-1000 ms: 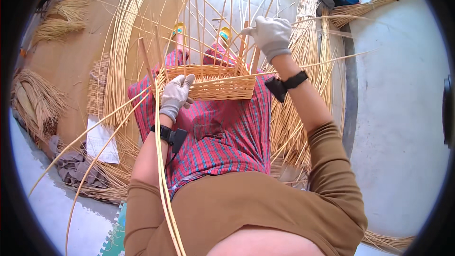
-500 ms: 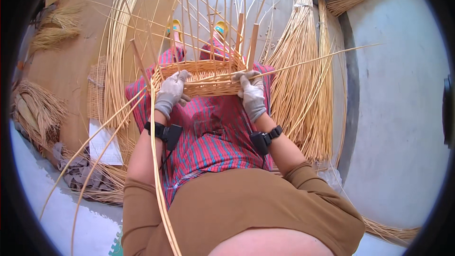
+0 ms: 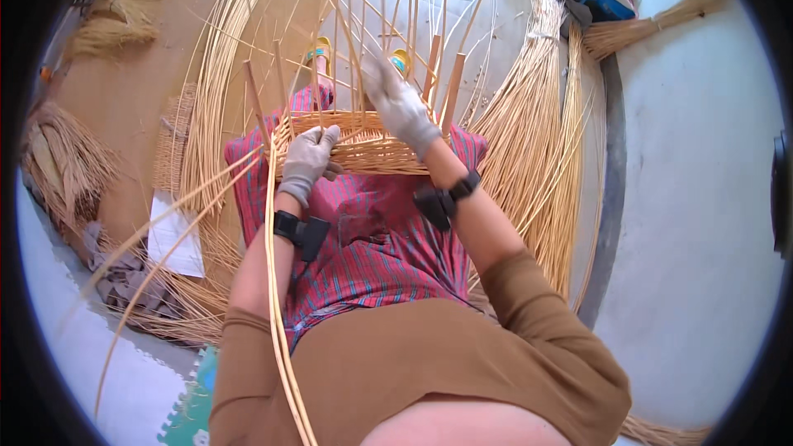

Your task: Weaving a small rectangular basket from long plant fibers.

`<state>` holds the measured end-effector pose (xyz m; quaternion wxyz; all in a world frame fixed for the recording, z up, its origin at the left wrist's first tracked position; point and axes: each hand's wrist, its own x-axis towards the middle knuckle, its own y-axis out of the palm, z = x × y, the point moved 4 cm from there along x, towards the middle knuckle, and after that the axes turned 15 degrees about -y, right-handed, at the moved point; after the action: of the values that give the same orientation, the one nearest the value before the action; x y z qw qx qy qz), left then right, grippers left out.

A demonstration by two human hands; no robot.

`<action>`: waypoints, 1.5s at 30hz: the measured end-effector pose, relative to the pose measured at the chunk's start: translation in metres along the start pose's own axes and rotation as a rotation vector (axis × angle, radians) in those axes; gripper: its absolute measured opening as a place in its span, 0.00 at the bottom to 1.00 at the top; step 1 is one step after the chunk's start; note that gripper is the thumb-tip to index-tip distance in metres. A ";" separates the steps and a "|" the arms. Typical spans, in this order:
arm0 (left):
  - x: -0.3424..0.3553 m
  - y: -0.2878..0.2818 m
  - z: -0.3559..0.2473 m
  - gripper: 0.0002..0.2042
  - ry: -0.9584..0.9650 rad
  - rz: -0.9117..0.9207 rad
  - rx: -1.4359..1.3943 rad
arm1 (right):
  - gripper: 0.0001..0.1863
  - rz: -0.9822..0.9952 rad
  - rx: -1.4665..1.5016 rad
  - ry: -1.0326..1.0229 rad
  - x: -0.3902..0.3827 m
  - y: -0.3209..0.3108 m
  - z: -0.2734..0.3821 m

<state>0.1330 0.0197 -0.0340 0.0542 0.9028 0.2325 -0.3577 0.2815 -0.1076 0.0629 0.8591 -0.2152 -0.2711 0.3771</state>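
A shallow rectangular wicker basket (image 3: 372,155) rests across my lap, with thin upright cane stakes and thicker wooden posts (image 3: 453,92) rising from it. My left hand (image 3: 307,157), in a pale glove, is closed on the near wall at the left end, thumb on top. Over the right part of the basket, my gloved right hand (image 3: 401,107) is raised among the stakes. Its fingers stretch upward and their tips are blurred. I cannot make out whether a cane touches them. Long loose canes (image 3: 277,297) run from the left corner down past my left arm.
Large bundles of cane (image 3: 529,140) lie on the floor at the right, with more long canes (image 3: 216,91) at the left. A woven panel (image 3: 172,144), a white paper sheet (image 3: 175,235) and a bundle of fibres (image 3: 66,165) lie further left.
My right hand has left the near rim and moved up and left over the basket. The cane that stuck out to the right no longer shows there. My left hand stays on the rim.
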 end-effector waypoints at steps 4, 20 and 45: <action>0.006 0.014 -0.001 0.17 0.014 0.185 0.001 | 0.20 0.009 0.607 -0.037 -0.023 0.001 -0.031; -0.006 0.019 -0.004 0.10 0.012 0.131 0.018 | 0.10 -0.697 0.787 0.218 -0.094 -0.005 -0.021; -0.005 0.116 -0.030 0.11 -0.077 0.337 0.253 | 0.04 -0.821 0.757 0.247 -0.177 -0.079 -0.074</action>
<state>0.2015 -0.0768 -0.0158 0.0084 0.9141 0.0294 -0.4043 0.2692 -0.3040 -0.0014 0.9776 0.1881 -0.0763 0.0553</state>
